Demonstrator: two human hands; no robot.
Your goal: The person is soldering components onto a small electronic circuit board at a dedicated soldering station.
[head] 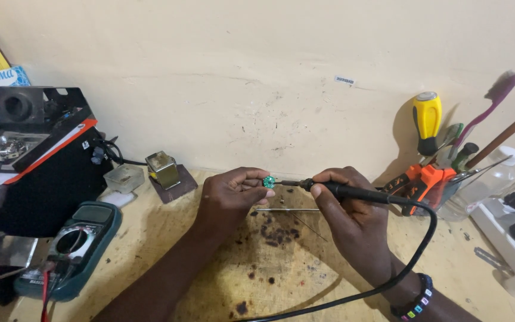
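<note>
Left hand (pixel 233 194) pinches a small green part (pixel 269 182) between fingertips. Right hand (pixel 344 206), at its 3 o'clock, grips a black soldering iron (pixel 353 192), tip touching the part. Multimeter (pixel 70 247) lies at 9 o'clock.

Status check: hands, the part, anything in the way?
Left hand pinches small green board. Right hand holds soldering iron, tip at board. Tweezers lie beneath.

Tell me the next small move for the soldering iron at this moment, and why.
Probably hold the soldering iron steady in the right hand with its tip on the small green board. The left hand pinches that board above the scorched bench, and the tip appears to just meet it.
</note>
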